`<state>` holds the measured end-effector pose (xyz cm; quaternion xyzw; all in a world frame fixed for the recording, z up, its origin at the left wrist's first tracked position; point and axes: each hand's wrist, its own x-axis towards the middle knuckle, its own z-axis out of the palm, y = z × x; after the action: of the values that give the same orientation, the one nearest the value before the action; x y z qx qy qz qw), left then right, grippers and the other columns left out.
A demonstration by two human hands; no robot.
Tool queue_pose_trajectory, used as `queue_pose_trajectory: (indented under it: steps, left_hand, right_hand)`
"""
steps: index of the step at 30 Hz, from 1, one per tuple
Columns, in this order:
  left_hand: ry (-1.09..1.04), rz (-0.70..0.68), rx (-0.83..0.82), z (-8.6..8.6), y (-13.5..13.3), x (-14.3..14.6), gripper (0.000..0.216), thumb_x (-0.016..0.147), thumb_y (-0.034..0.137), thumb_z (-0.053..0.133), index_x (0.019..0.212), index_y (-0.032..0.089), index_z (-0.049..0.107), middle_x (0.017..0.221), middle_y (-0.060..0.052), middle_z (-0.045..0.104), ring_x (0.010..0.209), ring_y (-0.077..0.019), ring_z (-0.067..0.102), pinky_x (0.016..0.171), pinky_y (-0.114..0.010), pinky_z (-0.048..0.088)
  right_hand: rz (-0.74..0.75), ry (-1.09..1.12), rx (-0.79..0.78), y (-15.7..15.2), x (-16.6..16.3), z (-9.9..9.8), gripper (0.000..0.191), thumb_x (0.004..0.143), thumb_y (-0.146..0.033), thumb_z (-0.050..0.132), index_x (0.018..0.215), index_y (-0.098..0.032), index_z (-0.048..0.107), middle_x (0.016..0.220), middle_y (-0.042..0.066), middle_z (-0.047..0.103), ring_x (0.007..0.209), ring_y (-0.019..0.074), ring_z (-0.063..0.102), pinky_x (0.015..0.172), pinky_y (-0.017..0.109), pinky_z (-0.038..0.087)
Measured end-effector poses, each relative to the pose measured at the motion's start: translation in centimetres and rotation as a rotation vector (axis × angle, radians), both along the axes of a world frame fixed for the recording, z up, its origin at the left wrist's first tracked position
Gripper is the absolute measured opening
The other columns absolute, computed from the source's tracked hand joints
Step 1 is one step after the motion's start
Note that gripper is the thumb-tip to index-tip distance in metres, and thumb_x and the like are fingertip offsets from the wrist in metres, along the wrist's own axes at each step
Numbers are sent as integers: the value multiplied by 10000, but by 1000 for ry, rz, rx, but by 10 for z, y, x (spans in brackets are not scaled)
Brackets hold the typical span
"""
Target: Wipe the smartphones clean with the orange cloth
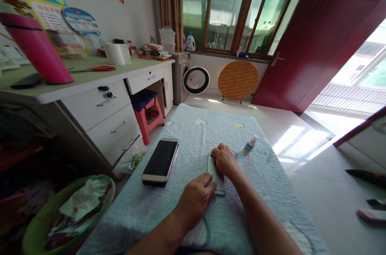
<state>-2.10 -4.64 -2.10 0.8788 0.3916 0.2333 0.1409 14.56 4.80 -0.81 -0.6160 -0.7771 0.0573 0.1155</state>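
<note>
A grey phone (220,184) lies flat on the pale blue quilted cover in front of me. My left hand (199,191) grips its lower left edge with curled fingers. Over the upper end of the phone, my right hand (223,160) is closed, its fingertips pressed together near the top edge; what they hold, if anything, is hidden. To the left lies a larger gold-rimmed smartphone (162,160) with a dark screen, on top of something thin. A small spray bottle (249,145) with a white cap and blue label lies right of my right hand.
The quilted cover (193,134) spreads over the surface before me. A green waste basket (110,198) with crumpled paper stands at lower left. Along the left are a desk (120,74), a pink tumbler (40,50), scissors (104,68) and a red stool (147,120). A red door (289,38) stands right.
</note>
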Motion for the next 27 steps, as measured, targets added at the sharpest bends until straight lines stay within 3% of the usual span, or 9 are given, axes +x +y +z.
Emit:
queue_pose_trajectory:
  steps: [10, 27]
  left_hand:
    - [-24, 28, -24, 2, -1, 0, 201, 895, 148, 615, 1079, 227, 636, 1222, -45, 618, 1191, -224, 549, 1031, -356, 456]
    - [-14, 53, -93, 4, -1, 2, 216, 857, 117, 665, 1041, 227, 637, 1209, -24, 603, 1158, -196, 548, 1030, -303, 439]
  right_hand:
    - [78, -11, 23, -2, -13, 3, 269, 939, -179, 435, 965, -223, 699, 974, 79, 573, 870, 194, 476, 754, 298, 328]
    - [-98, 95, -72, -7, 23, -4, 267, 947, -221, 434, 964, -199, 699, 949, 75, 558, 915, 183, 497, 780, 244, 345]
